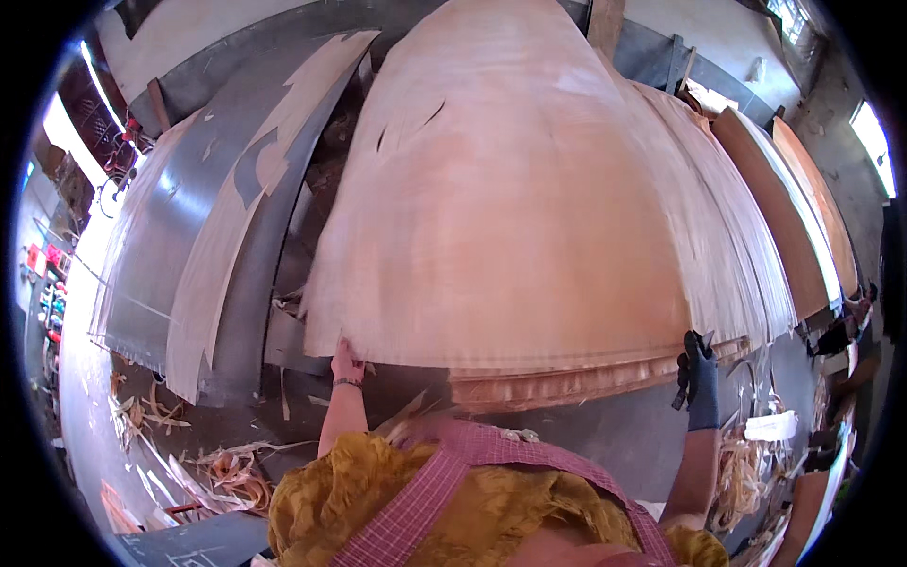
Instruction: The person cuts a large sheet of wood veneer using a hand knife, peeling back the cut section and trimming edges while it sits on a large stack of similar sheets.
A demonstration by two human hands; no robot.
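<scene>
A broad, thin wood veneer sheet (510,236), pale tan with two small dark slits, spreads before me. My left hand (347,362), bare with a band at the wrist, pinches its near edge toward the left corner. At the near right corner, my right hand (697,370), in a dark glove with a blue-grey cuff, is closed on the edge; its fingertips are partly hidden. Under the sheet shows a stack of reddish veneer (557,383) with ragged edges.
To the left lies a dark smooth panel (170,198) with a torn veneer strip (222,246) over it. More veneer sheets (737,198) and brown boards (779,217) stand at the right. Wood scraps (231,477) and shavings (742,477) litter the floor on both sides.
</scene>
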